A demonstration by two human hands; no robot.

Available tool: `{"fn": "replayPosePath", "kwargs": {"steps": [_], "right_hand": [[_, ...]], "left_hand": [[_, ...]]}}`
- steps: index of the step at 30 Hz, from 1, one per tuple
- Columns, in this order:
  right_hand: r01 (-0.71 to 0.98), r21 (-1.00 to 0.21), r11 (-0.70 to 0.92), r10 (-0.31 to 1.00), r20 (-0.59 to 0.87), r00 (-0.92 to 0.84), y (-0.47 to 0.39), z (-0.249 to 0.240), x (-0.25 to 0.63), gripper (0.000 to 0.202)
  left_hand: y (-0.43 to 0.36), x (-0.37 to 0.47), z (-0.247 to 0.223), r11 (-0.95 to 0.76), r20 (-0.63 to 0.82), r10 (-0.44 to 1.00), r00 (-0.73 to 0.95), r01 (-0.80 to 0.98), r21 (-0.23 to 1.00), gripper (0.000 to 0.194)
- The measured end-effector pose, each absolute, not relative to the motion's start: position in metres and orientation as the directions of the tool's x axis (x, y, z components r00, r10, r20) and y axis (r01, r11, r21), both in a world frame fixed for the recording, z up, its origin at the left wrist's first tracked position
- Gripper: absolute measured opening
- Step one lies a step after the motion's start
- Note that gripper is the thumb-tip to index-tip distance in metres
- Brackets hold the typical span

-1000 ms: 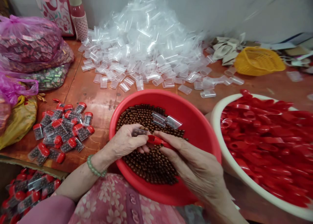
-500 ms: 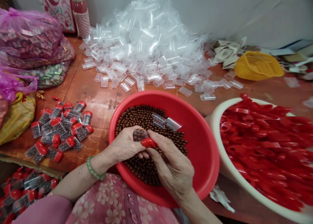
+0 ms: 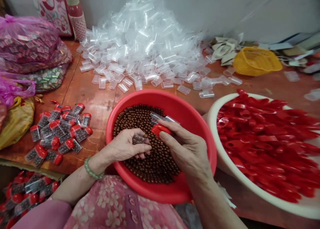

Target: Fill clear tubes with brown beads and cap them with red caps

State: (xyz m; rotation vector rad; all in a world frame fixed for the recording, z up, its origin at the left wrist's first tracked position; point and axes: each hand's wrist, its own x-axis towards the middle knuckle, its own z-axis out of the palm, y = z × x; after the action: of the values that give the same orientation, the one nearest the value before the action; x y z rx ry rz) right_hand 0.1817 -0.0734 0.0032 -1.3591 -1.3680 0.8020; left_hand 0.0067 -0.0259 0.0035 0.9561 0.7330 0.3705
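Over a red basin [image 3: 197, 162] of brown beads [image 3: 155, 169], my left hand [image 3: 127, 145] holds a clear case [image 3: 139, 139] with brown beads inside. My right hand [image 3: 186, 147] pinches a red cap [image 3: 160, 129] just to the right of it, apart from the case. Behind the red cap, clear cases [image 3: 156, 117] without caps lie on the beads. To the right, a white tub [image 3: 212, 122] is heaped with red caps [image 3: 260, 145]. On the table at the left lies a pile of capped, bead-filled cases [image 3: 57, 129].
A large heap of clear cases [image 3: 150, 45] lies along the wall. Plastic bags [image 3: 27, 45] of small packets and a bottle [image 3: 75, 14] stand at the left, a yellow basket [image 3: 256, 60] at the back right. More filled cases [image 3: 25, 195] fill a box at the lower left.
My hands have parted. My right hand has drawn the red cap up and away to the right, while my left hand has kept the bead-filled case. The view has shifted slightly.
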Motion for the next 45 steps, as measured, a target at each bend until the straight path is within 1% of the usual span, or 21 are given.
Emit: {"fn": "replayPosePath", "kwargs": {"steps": [4,6,10,14,18,20,23,26,29,31,34,36,38,41,43,45], "right_hand": [[0.375,-0.884,0.279,0.956,0.292,-0.024,-0.068,0.009,0.174,0.031],[0.415,-0.849,0.326,0.943,0.327,-0.071,-0.068,0.011,0.176,0.03],[0.479,-0.825,0.299,0.943,0.332,-0.016,-0.07,0.011,0.19,0.027],[0.452,-0.849,0.273,0.939,0.338,0.068,-0.069,0.014,0.19,0.028],[0.373,-0.865,0.336,0.932,0.363,0.001,-0.064,0.017,0.174,0.028],[0.36,-0.863,0.355,0.929,0.37,-0.028,-0.062,0.015,0.166,0.031],[0.365,-0.863,0.351,0.927,0.374,-0.007,-0.063,0.01,0.158,0.035],[0.381,-0.846,0.374,0.913,0.408,0.008,-0.067,0.006,0.154,0.033],[0.419,-0.838,0.349,0.917,0.397,0.03,-0.07,0.006,0.152,0.028],[0.413,-0.869,0.274,0.94,0.333,0.076,-0.07,0.006,0.151,0.025],[0.338,-0.925,0.171,0.959,0.234,0.157,-0.071,0.004,0.149,0.019],[0.309,-0.937,0.163,0.958,0.226,0.179,-0.071,0.002,0.149,0.018],[0.331,-0.921,0.206,0.953,0.266,0.145,-0.071,0.001,0.15,0.018],[0.417,-0.843,0.339,0.93,0.369,-0.011,-0.069,0.001,0.155,0.027],[0.478,-0.754,0.451,0.886,0.443,-0.137,-0.067,0.002,0.158,0.045],[0.555,-0.641,0.53,0.84,0.486,-0.242,-0.065,0.003,0.159,0.067]], "left_hand": [[-0.024,0.005,0.004,0.552,-0.39,0.551,0.738,0.028,0.833,0.04],[-0.023,0.005,0.004,0.559,-0.394,0.551,0.736,0.026,0.829,0.042],[-0.022,0.005,0.004,0.575,-0.403,0.558,0.725,0.013,0.818,0.036],[-0.021,0.004,0.003,0.586,-0.405,0.539,0.739,0.016,0.81,0.034],[-0.021,0.004,0.004,0.613,-0.408,0.534,0.74,-0.007,0.79,0.035],[-0.022,0.004,0.004,0.613,-0.399,0.535,0.745,-0.017,0.79,0.03],[-0.022,0.003,0.003,0.588,-0.379,0.52,0.765,0.002,0.809,0.02],[-0.022,0.003,0.001,0.576,-0.356,0.49,0.796,0.012,0.818,0.016],[-0.022,0.003,0.001,0.598,-0.343,0.48,0.807,-0.014,0.801,0.019],[-0.022,0.003,0.001,0.614,-0.348,0.472,0.81,-0.019,0.789,0.024],[-0.022,0.005,-0.001,0.605,-0.361,0.475,0.802,-0.001,0.796,0.03],[-0.022,0.005,-0.002,0.595,-0.371,0.498,0.784,0.002,0.804,0.031],[-0.022,0.004,-0.003,0.604,-0.375,0.501,0.78,-0.005,0.797,0.031],[-0.022,0.002,-0.003,0.657,-0.362,0.489,0.794,-0.062,0.751,0.034],[-0.021,0.001,-0.003,0.698,-0.349,0.499,0.793,-0.129,0.704,0.037],[-0.02,0.002,-0.003,0.756,-0.345,0.468,0.814,-0.166,0.633,0.041]]}}
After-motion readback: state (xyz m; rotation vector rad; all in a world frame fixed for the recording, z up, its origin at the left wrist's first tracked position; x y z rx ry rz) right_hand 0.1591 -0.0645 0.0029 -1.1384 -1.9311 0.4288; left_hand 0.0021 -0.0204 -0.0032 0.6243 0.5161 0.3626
